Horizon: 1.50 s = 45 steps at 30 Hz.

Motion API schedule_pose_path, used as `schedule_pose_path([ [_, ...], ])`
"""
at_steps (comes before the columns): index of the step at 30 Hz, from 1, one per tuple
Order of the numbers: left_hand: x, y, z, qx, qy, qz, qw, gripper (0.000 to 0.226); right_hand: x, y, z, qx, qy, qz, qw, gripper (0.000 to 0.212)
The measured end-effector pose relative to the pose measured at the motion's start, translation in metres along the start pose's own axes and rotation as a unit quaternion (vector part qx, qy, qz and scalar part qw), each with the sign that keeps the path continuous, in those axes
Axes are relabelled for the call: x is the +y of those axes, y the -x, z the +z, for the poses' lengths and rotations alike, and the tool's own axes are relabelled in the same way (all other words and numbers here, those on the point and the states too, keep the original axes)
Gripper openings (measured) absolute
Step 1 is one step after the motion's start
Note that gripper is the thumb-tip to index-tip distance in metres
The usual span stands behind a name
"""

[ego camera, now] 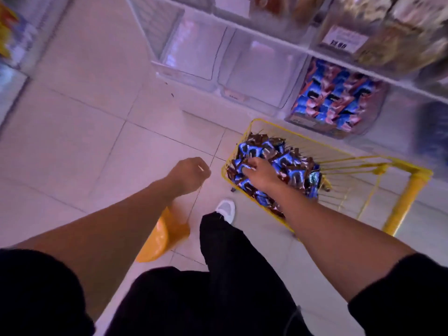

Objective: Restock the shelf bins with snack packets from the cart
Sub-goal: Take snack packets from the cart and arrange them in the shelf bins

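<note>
A yellow wire cart (pixel 409 190) stands on the floor at the right, holding a heap of blue and brown snack packets (pixel 288 166). My right hand (pixel 260 174) lies on top of the heap, its fingers curled into the packets at the cart's left side. My left hand (pixel 190 175) hovers over the floor tiles to the left of the cart, fingers curled, holding nothing visible. On the lowest shelf a clear bin (pixel 332 98) is full of the same blue packets. Two clear bins (pixel 194 52) (pixel 261 69) to its left look empty.
An orange plastic stool (pixel 160 238) stands by my left leg. My white shoe (pixel 226 209) is close to the cart's near corner. Upper shelf bins (pixel 388 40) hold brownish snacks behind a price label. Another shelf unit (pixel 9 44) lines the far left.
</note>
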<state>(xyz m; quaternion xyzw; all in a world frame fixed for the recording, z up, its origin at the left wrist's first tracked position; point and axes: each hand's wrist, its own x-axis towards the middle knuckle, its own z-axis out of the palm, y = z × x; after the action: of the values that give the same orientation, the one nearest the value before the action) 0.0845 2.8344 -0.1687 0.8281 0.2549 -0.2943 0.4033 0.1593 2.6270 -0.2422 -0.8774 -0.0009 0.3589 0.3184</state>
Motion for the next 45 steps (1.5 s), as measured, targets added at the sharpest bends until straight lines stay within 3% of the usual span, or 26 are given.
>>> schedule_pose_path([
  [3, 0.014, -0.033, -0.007, -0.028, -0.033, 0.006, 0.999, 0.016, 0.0, -0.023, 0.003, 0.064, -0.047, 0.041, 0.996, 0.025],
  [8, 0.042, -0.088, -0.003, -0.086, -0.123, 0.022, 0.988, 0.028, 0.005, -0.056, -0.005, 0.074, -0.135, 0.108, 0.982, 0.032],
  [13, 0.043, -0.143, 0.004, -0.122, -0.147, 0.045, 0.98, 0.03, 0.012, -0.077, -0.002, 0.144, -0.183, 0.085, 0.969, 0.02],
  [17, 0.035, -0.189, 0.023, -0.153, -0.145, 0.113, 0.971, 0.027, 0.011, -0.098, 0.015, 0.174, -0.192, 0.071, 0.963, 0.023],
  [23, 0.018, -0.255, 0.056, -0.196, -0.104, 0.319, 0.921, 0.033, 0.035, -0.121, 0.032, 0.246, -0.13, 0.019, 0.96, 0.021],
  [26, 0.013, -0.279, 0.06, -0.223, -0.072, 0.383, 0.894, 0.034, 0.038, -0.128, 0.039, 0.264, -0.079, -0.005, 0.961, 0.016],
  [30, 0.014, -0.298, 0.065, -0.233, -0.003, 0.423, 0.876, 0.047, 0.038, -0.131, 0.046, 0.281, 0.008, -0.04, 0.959, 0.015],
  [34, 0.014, -0.307, 0.073, -0.261, 0.039, 0.429, 0.864, 0.05, 0.032, -0.126, 0.053, 0.301, 0.0, -0.06, 0.952, 0.029],
  [38, 0.009, -0.303, 0.07, -0.269, 0.05, 0.417, 0.867, 0.045, 0.014, -0.12, 0.068, 0.318, -0.052, -0.053, 0.945, 0.043],
  [40, 0.005, -0.298, 0.062, -0.277, 0.043, 0.415, 0.866, 0.038, 0.003, -0.116, 0.08, 0.316, 0.0, -0.048, 0.947, 0.04],
  [42, 0.002, -0.292, 0.051, -0.258, 0.033, 0.404, 0.877, 0.029, -0.005, -0.107, 0.088, 0.333, 0.056, -0.034, 0.941, 0.03],
  [44, 0.004, -0.295, 0.035, -0.102, -0.011, 0.503, 0.859, 0.016, -0.013, -0.103, 0.091, 0.356, 0.116, -0.01, 0.927, 0.028],
  [45, 0.006, -0.298, 0.026, 0.0, -0.072, 0.569, 0.819, 0.009, -0.015, -0.102, 0.093, 0.358, 0.138, 0.009, 0.923, 0.029],
])
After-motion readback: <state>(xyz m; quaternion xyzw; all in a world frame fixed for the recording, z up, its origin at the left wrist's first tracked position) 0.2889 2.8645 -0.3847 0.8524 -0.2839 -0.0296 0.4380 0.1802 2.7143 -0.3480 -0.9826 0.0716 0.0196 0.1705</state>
